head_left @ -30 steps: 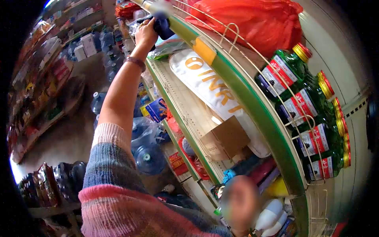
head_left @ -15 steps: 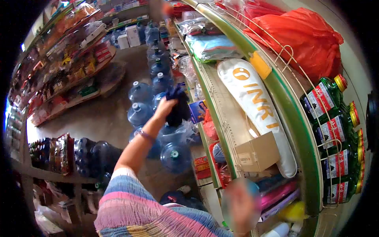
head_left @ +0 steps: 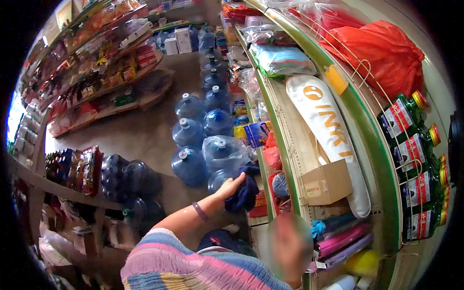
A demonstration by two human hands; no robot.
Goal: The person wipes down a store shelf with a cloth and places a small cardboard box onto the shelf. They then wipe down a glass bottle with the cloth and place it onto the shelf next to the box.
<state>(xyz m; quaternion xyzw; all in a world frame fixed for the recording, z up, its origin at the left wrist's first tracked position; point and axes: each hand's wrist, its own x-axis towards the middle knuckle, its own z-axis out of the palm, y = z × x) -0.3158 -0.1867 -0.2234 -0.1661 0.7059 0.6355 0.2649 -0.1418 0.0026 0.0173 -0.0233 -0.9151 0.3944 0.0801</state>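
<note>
Shop aisle (head_left: 137,126), crumpled navy cloth (head_left: 243,194)

Water jugs (head_left: 189,166) stand in rows on the floor (head_left: 128,140), between the product shelves (head_left: 96,115) at left and the shelf unit (head_left: 372,145) at right. On the shelf unit, a carton (head_left: 328,182) sits beside the near end of a racket bag (head_left: 321,116); packaged goods (head_left: 285,60) lie beyond the far end. Jars (head_left: 413,150) and, farther forward, a sack (head_left: 374,55) sit behind the wire rail (head_left: 369,75).

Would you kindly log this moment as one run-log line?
left hand: holding dark blue cloth | right hand: blurred, grip unclear | shelf: cardboard box beside long white case | floor: water jugs
</note>
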